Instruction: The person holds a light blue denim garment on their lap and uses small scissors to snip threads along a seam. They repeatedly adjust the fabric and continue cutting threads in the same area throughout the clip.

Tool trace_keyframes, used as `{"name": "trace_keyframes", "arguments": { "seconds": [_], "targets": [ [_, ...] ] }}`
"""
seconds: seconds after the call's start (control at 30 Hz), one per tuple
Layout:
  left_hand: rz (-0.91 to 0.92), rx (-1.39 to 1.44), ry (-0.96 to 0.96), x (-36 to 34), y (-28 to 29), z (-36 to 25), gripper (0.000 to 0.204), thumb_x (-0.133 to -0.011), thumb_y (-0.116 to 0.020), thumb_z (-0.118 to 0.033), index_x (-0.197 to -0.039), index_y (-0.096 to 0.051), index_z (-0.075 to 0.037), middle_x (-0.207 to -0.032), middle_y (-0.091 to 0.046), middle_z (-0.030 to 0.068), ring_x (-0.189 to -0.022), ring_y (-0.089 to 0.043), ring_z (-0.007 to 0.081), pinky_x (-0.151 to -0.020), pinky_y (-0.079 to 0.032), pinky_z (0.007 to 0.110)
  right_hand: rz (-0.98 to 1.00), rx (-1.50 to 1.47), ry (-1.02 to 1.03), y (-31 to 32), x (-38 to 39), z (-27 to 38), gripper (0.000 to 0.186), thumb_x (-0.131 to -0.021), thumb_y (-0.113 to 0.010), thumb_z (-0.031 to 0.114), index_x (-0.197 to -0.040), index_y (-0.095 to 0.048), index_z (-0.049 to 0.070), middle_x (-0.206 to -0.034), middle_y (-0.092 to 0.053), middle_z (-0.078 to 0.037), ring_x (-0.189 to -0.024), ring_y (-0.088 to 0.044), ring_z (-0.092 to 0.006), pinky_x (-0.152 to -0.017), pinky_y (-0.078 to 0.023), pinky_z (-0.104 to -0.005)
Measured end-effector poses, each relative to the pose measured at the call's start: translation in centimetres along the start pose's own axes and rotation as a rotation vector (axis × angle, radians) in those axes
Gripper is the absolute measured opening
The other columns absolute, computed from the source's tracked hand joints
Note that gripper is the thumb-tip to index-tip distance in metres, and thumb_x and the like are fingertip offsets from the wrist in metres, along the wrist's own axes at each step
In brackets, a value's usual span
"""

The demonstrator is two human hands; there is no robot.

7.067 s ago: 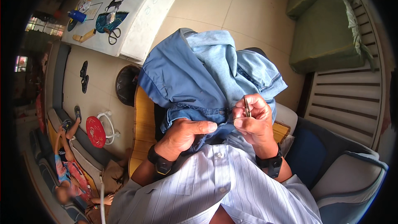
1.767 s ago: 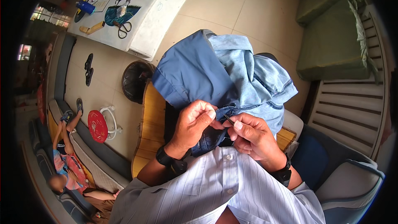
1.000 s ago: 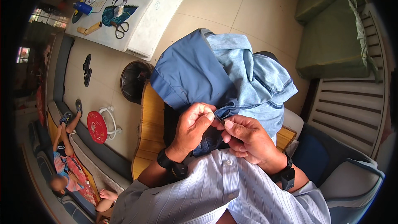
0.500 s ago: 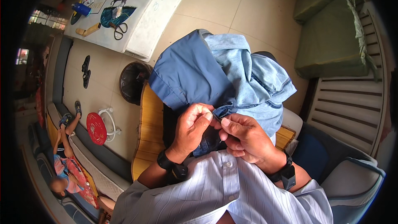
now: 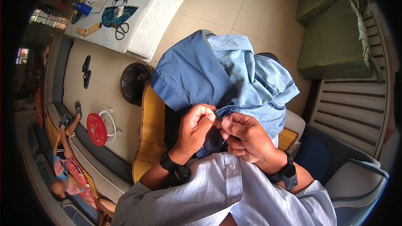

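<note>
A light blue denim garment lies bunched over my lap, with a smoother dark blue piece of cloth on its left. My left hand is closed, its thumb and forefinger pinching the dark denim edge. Right beside it, my right hand is closed too, thumb against forefinger at the same edge. A thin pale sliver, like a thread or needle, shows just under the right fingers; what they pinch is too small to make out. The fingertips of both hands almost touch.
A yellow wooden bench is under the cloth. A dark waste bin stands left of it, near a red-topped stool. Scissors and a blue bottle lie on the white table. Another person reclines far left.
My right hand has shifted slightly, and the thin pale sliver now shows below its fingers. The left hand and the cloth stay nearly as they were.
</note>
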State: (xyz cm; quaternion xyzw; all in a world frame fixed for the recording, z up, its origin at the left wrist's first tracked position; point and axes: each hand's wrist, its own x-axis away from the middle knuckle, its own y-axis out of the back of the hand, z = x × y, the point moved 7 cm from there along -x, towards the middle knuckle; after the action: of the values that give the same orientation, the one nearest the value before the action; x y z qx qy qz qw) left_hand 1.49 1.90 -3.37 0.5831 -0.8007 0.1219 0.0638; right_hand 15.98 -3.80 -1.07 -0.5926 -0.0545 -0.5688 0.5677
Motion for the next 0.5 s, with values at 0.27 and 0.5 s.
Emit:
{"name": "trace_keyframes", "arguments": {
  "seconds": [0.27, 0.5],
  "targets": [
    [0.011, -0.03, -0.037, -0.09, 0.0, -0.18, 0.009, -0.102, -0.06, -0.008, -0.1, -0.062, 0.001, -0.087, -0.072, 0.0056, -0.082, -0.064, 0.0086, -0.096, -0.052, 0.033, 0.012, -0.029, 0.007, 0.46, -0.52, -0.27, 0.015, -0.105, -0.066, 0.018, -0.102, -0.066, 0.004, -0.082, -0.062, -0.002, -0.045, -0.035, -0.0037, -0.039, -0.03, -0.0219],
    [-0.002, 0.029, 0.028, 0.06, 0.0, 0.39, 0.011, -0.102, -0.059, -0.007, -0.105, -0.062, 0.003, -0.087, -0.071, 0.0059, -0.08, -0.065, 0.0092, -0.084, -0.054, 0.028, 0.039, -0.017, 0.012, 0.74, -0.69, -0.41, 0.014, -0.105, -0.067, 0.019, -0.1, -0.066, 0.005, -0.08, -0.062, -0.001, -0.044, -0.035, -0.0035, -0.039, -0.029, -0.0216]
  ]
}}
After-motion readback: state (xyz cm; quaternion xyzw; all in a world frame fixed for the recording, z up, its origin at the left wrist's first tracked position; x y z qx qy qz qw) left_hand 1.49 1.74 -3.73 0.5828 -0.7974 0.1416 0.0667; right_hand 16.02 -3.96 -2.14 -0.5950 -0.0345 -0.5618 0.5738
